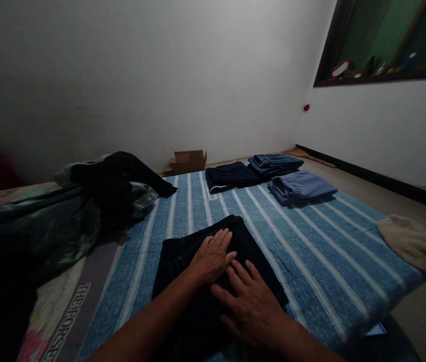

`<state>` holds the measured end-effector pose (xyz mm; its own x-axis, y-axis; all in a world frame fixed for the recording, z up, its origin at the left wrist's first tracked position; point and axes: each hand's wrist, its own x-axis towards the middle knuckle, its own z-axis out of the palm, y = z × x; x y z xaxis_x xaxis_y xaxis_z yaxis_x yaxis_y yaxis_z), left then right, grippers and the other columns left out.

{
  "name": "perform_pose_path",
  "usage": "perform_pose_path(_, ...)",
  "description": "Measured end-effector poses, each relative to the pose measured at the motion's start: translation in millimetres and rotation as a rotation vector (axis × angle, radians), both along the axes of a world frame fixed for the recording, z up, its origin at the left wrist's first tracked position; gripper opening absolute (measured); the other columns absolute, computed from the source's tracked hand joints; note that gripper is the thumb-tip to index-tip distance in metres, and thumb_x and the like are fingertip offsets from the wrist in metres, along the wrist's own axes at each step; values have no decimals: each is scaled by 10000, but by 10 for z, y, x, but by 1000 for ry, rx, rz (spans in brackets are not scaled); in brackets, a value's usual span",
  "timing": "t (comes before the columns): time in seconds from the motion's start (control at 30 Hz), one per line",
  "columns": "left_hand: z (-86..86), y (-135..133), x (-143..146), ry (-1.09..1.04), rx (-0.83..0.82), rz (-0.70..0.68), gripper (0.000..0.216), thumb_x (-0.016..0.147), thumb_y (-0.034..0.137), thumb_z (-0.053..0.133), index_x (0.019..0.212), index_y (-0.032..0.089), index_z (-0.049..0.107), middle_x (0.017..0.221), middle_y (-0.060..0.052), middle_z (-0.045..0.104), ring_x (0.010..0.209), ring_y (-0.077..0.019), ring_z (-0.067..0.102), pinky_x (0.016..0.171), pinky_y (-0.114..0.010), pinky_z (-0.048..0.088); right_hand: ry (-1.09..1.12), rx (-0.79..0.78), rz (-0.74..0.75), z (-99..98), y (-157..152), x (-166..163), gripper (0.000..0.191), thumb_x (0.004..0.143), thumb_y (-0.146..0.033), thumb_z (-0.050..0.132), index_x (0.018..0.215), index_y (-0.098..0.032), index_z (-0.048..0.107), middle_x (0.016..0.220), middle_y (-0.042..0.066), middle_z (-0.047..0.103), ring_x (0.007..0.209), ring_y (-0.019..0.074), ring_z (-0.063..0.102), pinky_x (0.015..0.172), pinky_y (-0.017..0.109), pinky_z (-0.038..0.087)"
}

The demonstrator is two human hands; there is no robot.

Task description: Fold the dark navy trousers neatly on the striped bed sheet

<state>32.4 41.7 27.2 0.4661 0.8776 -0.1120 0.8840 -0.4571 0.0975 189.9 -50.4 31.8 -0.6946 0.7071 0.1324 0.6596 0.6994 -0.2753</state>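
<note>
A folded pair of dark jeans [182, 251] lies on the blue striped sheet [311, 236] right in front of me. My left hand [213, 256] rests flat on top of the jeans, fingers stretched toward the far edge. My right hand [252, 301] lies flat beside it on the near right part of the same garment, fingers spread and pointing left. Neither hand grips anything.
Three folded garments sit at the far end: a dark navy one [231, 176], blue jeans [275, 163] and a light blue one [299, 187]. A heap of dark unfolded clothes [114, 186] lies left. A cardboard box [189, 161] stands by the wall. A cream cloth [412, 241] lies right.
</note>
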Motion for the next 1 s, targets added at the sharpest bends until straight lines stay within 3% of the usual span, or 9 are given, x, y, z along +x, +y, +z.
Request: perform_pose_path(1.0,21,-3,11,-17,12,0,594,924,447,299,1428,135,268,1509,-115,222,1393,-230,169,1103,-426,192,-4,24,-5,-28,0,4,538,912,-500,401,1405,-328,275,1465,166,278,1364,365,156,1047,594,183)
